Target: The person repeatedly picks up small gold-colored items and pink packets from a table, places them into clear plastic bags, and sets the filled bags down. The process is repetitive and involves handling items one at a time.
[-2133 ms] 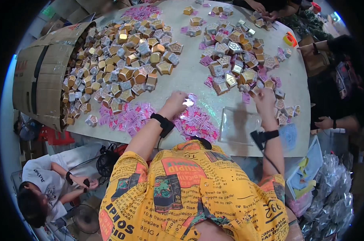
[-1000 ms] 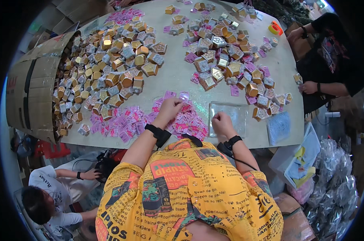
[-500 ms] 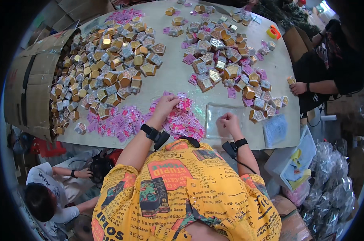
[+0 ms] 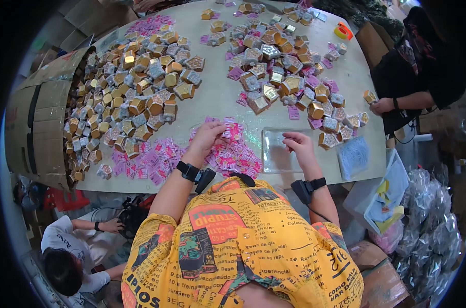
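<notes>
My left hand reaches over a heap of small pink printed packets. Its thumb and fingers are pinched at the edge of a pink packet at the heap's far side. To the right, my right hand hovers over a flat, clear plastic tray, its fingers partly stretched and a little apart with nothing visible in them. More pink packets spread to the left of my left hand. Both wrists wear black straps with a dark device.
Piles of gold, house-shaped boxes lie left and at centre right. A carton lies at the left edge. Blue-white wrap sits right. Another person's hand holds a gold box; a tape roll lies far right.
My right hand has shifted slightly right and up, and its fingers have loosened from a closed curl. My left hand stays at the packets. The view has shifted slightly.
</notes>
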Motion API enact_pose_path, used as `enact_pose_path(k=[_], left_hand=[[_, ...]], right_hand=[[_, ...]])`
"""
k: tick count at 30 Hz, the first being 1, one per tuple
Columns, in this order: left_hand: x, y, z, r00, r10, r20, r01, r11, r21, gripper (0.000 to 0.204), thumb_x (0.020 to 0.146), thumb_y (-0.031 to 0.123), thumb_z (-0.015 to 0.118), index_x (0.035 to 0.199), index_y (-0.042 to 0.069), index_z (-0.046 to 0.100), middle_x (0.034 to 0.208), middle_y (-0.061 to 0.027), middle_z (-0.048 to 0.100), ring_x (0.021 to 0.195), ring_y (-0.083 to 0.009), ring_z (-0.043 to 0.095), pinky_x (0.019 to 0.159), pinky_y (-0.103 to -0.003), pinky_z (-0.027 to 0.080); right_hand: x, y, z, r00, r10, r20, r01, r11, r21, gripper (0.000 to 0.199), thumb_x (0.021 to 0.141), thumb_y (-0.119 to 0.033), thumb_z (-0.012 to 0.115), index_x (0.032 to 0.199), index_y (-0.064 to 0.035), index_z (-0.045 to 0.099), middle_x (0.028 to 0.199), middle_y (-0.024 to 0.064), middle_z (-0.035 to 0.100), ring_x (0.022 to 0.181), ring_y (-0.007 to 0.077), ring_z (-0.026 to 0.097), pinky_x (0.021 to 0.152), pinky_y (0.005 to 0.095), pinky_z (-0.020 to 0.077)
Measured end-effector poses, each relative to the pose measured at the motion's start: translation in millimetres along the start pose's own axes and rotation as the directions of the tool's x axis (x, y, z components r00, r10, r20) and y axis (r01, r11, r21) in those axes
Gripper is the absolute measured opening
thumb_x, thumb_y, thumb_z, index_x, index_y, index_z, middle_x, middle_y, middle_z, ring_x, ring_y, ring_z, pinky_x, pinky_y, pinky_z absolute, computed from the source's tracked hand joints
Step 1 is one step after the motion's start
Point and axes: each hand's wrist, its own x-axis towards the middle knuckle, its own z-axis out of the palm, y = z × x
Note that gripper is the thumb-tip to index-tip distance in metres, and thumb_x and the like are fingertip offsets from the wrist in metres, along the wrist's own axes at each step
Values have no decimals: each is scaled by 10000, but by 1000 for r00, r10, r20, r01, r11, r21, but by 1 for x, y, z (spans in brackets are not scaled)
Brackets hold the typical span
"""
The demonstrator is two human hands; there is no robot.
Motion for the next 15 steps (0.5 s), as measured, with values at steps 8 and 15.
enact_pose_path(k=[8, 15], left_hand=[[-3, 8, 7, 996, -54, 73, 57, 997, -44, 172, 895, 155, 542, 962, -1, 564, 811, -118, 648, 660, -179, 652, 517, -232, 515], [-22, 28, 18, 984, -166, -63, 162, 984, -71, 304, 919, 258, 515, 1078, -1, 522, 788, -142, 649, 621, -174, 629, 516, -272, 507]], right_hand=[[12, -14, 83, 935, -340, 103, 354, 915, -195, 140, 789, -24, 624, 918, 8, 580, 718, 31, 600, 603, 66, 543, 543, 223, 445], [11, -28, 101, 953, 33, 302, -87, 983, 164, 149, 763, 21, 643, 855, -10, 529, 670, 64, 602, 516, 121, 576, 470, 220, 447]])
